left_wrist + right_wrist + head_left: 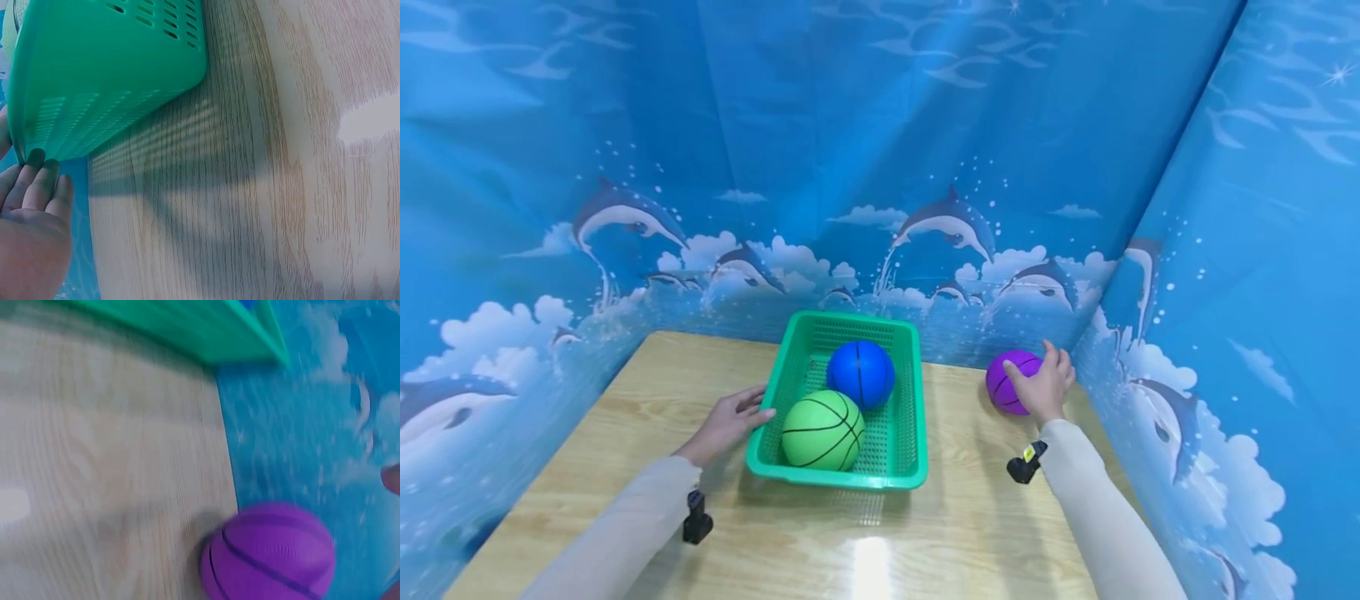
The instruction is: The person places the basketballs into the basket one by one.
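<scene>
Bright, even light fills the head view, and a white glare patch sits on the wooden table point(865, 567) near its front edge, pointing to a lamp overhead. The picture bows at its edges like a wide lens. In the left wrist view the green basket point(106, 69) casts a slatted shadow on the wood, and glare whitens the right side. The right wrist view is smeared with blur, softening the purple ball point(269, 556).
</scene>
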Demonstrator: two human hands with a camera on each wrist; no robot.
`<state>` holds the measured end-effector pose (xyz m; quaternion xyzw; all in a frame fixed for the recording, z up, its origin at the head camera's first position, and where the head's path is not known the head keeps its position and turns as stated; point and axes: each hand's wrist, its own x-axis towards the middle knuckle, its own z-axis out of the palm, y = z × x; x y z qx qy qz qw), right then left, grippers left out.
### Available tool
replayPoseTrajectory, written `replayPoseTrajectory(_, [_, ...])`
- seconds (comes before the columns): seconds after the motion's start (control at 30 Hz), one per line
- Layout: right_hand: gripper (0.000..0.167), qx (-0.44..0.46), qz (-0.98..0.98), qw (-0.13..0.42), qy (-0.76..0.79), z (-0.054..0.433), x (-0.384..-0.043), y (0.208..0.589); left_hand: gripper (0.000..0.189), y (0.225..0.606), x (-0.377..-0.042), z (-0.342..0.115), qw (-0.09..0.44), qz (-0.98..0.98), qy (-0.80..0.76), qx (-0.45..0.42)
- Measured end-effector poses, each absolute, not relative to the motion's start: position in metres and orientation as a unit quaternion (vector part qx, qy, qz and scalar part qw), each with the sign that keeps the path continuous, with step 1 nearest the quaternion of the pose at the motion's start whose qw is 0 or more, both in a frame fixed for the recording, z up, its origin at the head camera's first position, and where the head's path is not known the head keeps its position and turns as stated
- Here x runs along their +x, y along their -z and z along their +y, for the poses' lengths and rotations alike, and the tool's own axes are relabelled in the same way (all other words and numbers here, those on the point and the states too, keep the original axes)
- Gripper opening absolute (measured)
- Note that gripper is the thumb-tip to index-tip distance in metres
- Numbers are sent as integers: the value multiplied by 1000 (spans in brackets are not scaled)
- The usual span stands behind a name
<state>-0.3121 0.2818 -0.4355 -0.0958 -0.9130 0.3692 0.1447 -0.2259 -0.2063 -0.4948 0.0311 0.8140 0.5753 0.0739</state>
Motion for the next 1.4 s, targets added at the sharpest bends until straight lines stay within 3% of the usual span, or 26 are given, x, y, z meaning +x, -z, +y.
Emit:
replayPoseTrajectory(0.27, [100, -97, -920, 107, -363, 321, -325, 447, 65, 491, -226, -205, 71, 815, -575, 29])
replayPoseTrajectory(0.57, [103, -67, -938, 5, -340, 322, -326, 476, 63, 493, -224, -202, 70, 821, -566, 26])
replayPoseTrajectory(0.67, [99, -74, -941, 23, -328, 320, -324, 482, 63, 494, -224, -202, 72, 819, -568, 27])
replayPoseTrajectory(0.87, [87, -108, -928, 151, -322, 317, -322, 483, 64, 494, -225, -205, 73, 814, -576, 26])
replayPoseTrajectory(0.93, [87, -106, -925, 162, -326, 316, -322, 483, 65, 495, -225, -205, 71, 811, -579, 30])
replayPoseTrajectory(1.2, [106, -63, -930, 6, -363, 316, -321, 489, 66, 498, -226, -207, 66, 809, -582, 40])
replayPoseTrajectory(1.4, [112, -39, -908, -67, -411, 305, -322, 492, 65, 497, -227, -205, 66, 810, -582, 34])
